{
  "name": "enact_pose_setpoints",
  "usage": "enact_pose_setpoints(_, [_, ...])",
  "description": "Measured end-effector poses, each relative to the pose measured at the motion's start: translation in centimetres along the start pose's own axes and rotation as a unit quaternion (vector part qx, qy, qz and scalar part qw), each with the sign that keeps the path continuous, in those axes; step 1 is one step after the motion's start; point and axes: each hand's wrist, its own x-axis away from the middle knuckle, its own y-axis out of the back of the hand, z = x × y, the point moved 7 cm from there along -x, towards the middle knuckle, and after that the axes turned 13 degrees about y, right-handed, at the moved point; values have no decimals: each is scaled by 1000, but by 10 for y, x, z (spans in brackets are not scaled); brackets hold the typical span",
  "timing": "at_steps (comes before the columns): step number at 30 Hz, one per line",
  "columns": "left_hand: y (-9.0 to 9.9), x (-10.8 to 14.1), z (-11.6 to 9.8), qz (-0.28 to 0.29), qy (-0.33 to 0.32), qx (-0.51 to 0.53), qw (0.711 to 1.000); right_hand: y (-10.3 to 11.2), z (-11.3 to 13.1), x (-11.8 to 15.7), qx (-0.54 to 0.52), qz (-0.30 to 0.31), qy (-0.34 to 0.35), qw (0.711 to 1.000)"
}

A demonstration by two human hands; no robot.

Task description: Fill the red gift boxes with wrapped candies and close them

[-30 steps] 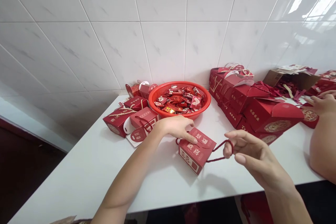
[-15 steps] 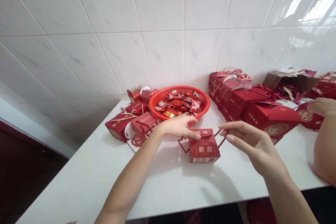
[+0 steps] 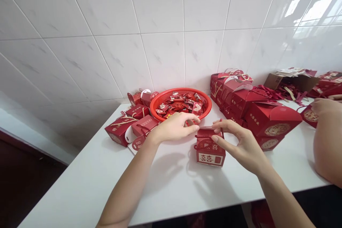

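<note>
A small red candy box (image 3: 210, 149) with gold lettering and a white printed panel stands on the white table in front of me. Its dark red cords hang over the near and left sides. My right hand (image 3: 237, 140) holds the top of this box, thumb on the near side and fingers behind the flap. Just left of the box top, my left hand (image 3: 177, 126) is open, its thumb and fingers apart and nothing visible between them. Beyond that hand sits a red plastic basket (image 3: 154, 108) of wrapped candies (image 3: 184, 104).
Several red boxes (image 3: 139, 123) lie at the left. Stacked red boxes (image 3: 251, 110) stand at the right, by a brown carton (image 3: 272, 80) with red ribbons. Another person's arm (image 3: 327, 131) reaches in at the far right, beside a small red box. A tiled wall (image 3: 160, 53) backs the table (image 3: 88, 185).
The candy box has been turned so a different side faces me. My right hand has moved left from the cord onto the box top, and my left hand has come off the box.
</note>
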Motion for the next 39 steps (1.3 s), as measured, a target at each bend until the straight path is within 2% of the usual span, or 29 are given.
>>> enact_pose_setpoints(4, [-14, -13, 14, 53, 32, -64, 996, 2, -3, 2, 3, 1, -5, 1000])
enact_pose_setpoints(8, [-27, -17, 12, 95, 25, -91, 991, 2, -7, 4, 67, 19, -21, 997])
enact_pose_setpoints(12, [-28, -16, 11, 92, 33, -96, 991, -2, -19, 7, 183, 78, -77, 977])
enact_pose_setpoints(16, [-28, -15, 12, 101, 29, -104, 989, -14, -19, 5, 183, 149, -84, 968])
enact_pose_setpoints(18, [-27, -14, 10, 100, 11, -102, 990, -13, -11, 0, 158, 134, -57, 977])
enact_pose_setpoints(21, [-22, -10, 5, 85, -18, -81, 993, -1, 3, -13, 121, 71, -10, 990])
enact_pose_setpoints(24, [-13, -4, 0, 69, -32, -47, 996, 25, 13, -28, 81, -4, 9, 997])
enact_pose_setpoints(27, [2, 0, -3, 30, -40, -3, 999, 71, 28, -46, 80, -116, 33, 989])
enact_pose_setpoints(30, [15, -3, 3, -15, -29, 49, 998, 131, 52, -60, 149, -273, 48, 949])
enact_pose_setpoints(32, [21, -11, 12, -36, -21, 79, 996, 164, 66, -71, 191, -338, 38, 921])
enact_pose_setpoints(35, [26, -30, 34, -67, 0, 120, 991, 201, 75, -92, 262, -369, 13, 892])
enact_pose_setpoints(39, [29, -58, 71, -129, 36, 129, 983, 235, 56, -117, 330, -349, -15, 877])
